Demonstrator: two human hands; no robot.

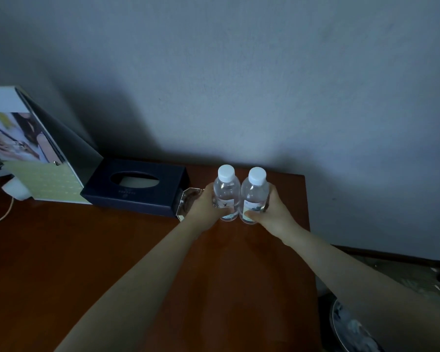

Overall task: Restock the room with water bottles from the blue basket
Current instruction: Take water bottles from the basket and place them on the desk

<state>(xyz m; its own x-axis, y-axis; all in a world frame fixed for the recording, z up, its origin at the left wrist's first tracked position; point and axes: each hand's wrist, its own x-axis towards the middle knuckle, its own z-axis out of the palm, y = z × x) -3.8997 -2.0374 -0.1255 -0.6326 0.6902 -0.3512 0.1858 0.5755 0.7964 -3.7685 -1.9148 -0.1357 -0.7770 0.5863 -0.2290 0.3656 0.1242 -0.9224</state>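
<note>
Two small clear water bottles here, both with white caps and a pale label low on the body. The left bottle (226,193) and the right bottle (255,195) stand upright side by side, touching or very nearly, at the far right corner of the table (87,250), close to the wall.

Both hands are on them, one each. The left hand (205,205) is wrapped around the lower part of the left bottle from its outer side, and the right hand (271,208) grips the right bottle the same way, thumb across the label. Can't tell if the bottoms are actually resting on the wood or just above it.

Also on the table: one dark blue tissue box (137,190) just left of the bottles, near the far edge.
</note>
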